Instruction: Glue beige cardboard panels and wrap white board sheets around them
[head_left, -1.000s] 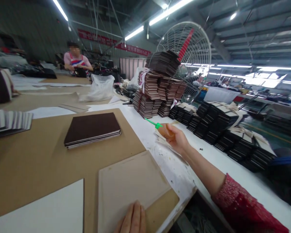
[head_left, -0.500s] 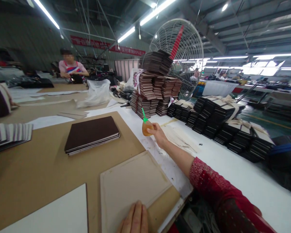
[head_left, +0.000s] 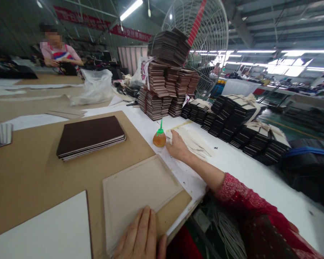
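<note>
My left hand lies flat on a beige panel with a line of glue along its edges, fingers stretched out near the lower edge. My right hand is just right of a squeeze glue bottle, amber with a green nozzle, which stands upright on the white table surface. The right fingers are apart and off the bottle. Left of the beige panel lies a white panel. Farther back rests a small stack of dark brown panels.
Tall stacks of brown pieces stand at the back before a large fan. Bundles of black pieces line the right. A clear plastic bag lies back left; a co-worker is beyond it.
My right hand has set the glue bottle down on the table and let go of it. My left hand stays on the beige panel. The view has tilted down slightly and shifted right.
</note>
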`<state>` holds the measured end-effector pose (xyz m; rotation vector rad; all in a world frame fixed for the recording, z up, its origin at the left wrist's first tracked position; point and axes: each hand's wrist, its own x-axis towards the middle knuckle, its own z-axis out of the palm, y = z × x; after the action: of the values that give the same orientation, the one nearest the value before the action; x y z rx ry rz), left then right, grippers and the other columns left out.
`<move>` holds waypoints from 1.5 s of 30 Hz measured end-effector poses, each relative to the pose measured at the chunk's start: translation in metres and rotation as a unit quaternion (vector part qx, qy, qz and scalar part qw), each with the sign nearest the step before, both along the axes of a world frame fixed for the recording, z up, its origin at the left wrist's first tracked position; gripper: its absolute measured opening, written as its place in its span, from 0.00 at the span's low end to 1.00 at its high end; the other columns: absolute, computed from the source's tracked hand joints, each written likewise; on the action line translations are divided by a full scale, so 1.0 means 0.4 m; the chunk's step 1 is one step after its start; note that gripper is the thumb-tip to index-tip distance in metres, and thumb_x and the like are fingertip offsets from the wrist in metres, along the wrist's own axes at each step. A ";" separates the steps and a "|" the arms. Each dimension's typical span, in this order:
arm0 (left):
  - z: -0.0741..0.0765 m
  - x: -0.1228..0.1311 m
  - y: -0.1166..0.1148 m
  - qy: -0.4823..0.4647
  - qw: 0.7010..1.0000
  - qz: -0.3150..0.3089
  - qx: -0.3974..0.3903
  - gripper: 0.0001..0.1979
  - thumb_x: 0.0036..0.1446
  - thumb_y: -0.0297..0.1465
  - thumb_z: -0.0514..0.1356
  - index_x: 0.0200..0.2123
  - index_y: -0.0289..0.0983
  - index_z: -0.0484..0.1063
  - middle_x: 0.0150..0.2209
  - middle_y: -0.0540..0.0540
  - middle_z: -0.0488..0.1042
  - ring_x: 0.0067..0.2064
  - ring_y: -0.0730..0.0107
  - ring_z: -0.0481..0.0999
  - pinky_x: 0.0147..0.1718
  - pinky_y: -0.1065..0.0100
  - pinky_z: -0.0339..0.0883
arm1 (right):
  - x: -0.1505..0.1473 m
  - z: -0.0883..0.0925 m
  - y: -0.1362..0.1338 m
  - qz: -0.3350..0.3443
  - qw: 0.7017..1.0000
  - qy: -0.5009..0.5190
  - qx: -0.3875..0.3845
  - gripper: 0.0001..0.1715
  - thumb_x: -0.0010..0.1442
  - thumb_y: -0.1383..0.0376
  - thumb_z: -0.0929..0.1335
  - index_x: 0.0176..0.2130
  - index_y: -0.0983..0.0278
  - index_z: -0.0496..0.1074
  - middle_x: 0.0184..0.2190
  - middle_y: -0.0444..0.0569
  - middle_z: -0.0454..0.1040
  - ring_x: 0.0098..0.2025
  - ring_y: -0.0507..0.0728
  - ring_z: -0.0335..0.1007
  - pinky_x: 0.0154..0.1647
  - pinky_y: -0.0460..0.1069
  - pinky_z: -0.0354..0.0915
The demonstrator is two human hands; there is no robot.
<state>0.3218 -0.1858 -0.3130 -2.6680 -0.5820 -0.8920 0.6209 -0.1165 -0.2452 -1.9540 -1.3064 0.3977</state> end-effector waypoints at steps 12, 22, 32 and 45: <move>0.054 -0.013 0.043 0.111 0.993 -0.023 -0.022 0.19 0.59 0.32 0.55 0.52 0.34 0.70 0.53 0.39 0.73 0.51 0.56 0.72 0.44 0.59 0.68 | -0.066 0.079 -0.341 0.146 0.976 -0.060 -0.147 0.11 0.57 0.60 0.70 0.41 0.61 0.77 0.36 0.47 0.72 0.32 0.53 0.67 0.33 0.47 0.62; 0.070 -0.004 0.063 0.082 0.992 0.001 -0.097 0.17 0.60 0.32 0.55 0.50 0.32 0.70 0.47 0.40 0.74 0.48 0.57 0.71 0.45 0.56 0.67 | -0.074 0.035 -0.336 0.159 0.976 -0.029 -0.147 0.10 0.53 0.64 0.73 0.38 0.61 0.77 0.34 0.45 0.71 0.34 0.52 0.67 0.34 0.46 0.62; 0.079 0.011 0.071 0.083 0.988 0.013 -0.128 0.18 0.59 0.35 0.56 0.51 0.35 0.69 0.48 0.41 0.73 0.47 0.55 0.71 0.43 0.55 0.66 | -0.074 0.023 -0.336 0.096 0.984 0.047 -0.144 0.11 0.55 0.60 0.72 0.38 0.62 0.78 0.30 0.44 0.75 0.32 0.54 0.70 0.34 0.47 0.64; 0.087 0.019 0.072 0.074 0.990 -0.001 -0.122 0.15 0.59 0.31 0.57 0.48 0.34 0.70 0.45 0.41 0.73 0.47 0.57 0.70 0.46 0.56 0.65 | -0.085 0.000 -0.328 0.051 0.976 0.139 -0.160 0.10 0.50 0.62 0.73 0.35 0.62 0.78 0.25 0.43 0.73 0.29 0.53 0.67 0.29 0.47 0.62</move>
<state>0.3292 -0.1571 -0.2782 -2.9204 -0.6942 -0.6520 0.5870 -0.2477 -0.2454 -2.0021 -1.2192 0.9466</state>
